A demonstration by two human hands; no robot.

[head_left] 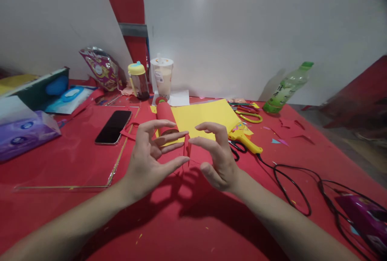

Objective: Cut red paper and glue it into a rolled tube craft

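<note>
A small folded piece of red paper (187, 149) stands between the thumb and fingertips of my left hand (148, 158), which holds it at its edges. My right hand (220, 158) is close on the other side, its fingers bent and apart. One right fingertip is at or against the paper's upper edge; whether it presses cannot be made out. Behind my hands a red paper roll (165, 116) lies on a sheet of yellow paper (202, 116). The hands throw shadows on the red tabletop (169, 228).
A phone (113, 127) lies left, near a purple tissue pack (28, 136). Behind are a yellow-lidded bottle (139, 81) and a drink cup (163, 77). To the right are a yellow glue gun (245, 141), its black cord (290, 184), scissors (249, 117) and a green bottle (287, 90).
</note>
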